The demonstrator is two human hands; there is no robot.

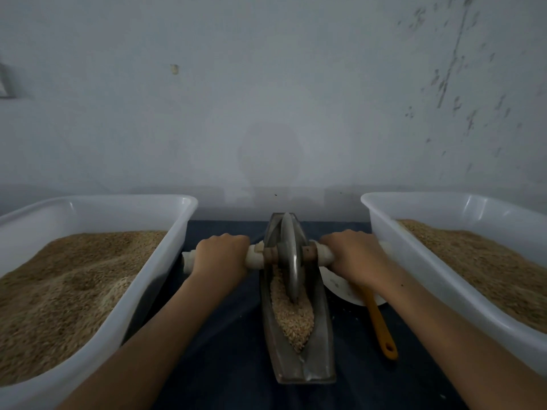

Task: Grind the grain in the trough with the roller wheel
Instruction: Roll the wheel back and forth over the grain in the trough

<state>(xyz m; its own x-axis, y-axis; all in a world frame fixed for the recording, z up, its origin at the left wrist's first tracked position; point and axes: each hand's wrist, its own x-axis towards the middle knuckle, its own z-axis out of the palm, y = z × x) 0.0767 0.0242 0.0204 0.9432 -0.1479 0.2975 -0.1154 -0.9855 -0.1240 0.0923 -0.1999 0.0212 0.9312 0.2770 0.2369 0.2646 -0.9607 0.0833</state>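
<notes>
A narrow metal trough [318, 347] lies lengthwise on the dark cloth in front of me, with pale grain [291, 316] heaped in its near half. The metal roller wheel [289, 253] stands upright in the trough's far half, its edge down in the grain. A white-wrapped axle handle [254, 257] runs through the wheel to both sides. My left hand [220, 254] grips the left end of the handle. My right hand [353, 257] grips the right end.
A white plastic tub [154, 279] of brown grain stands on the left, and a second white tub [420, 270] of grain on the right. A white bowl [340, 287] with an orange-handled utensil [381, 327] sits right of the trough. A grey wall is close behind.
</notes>
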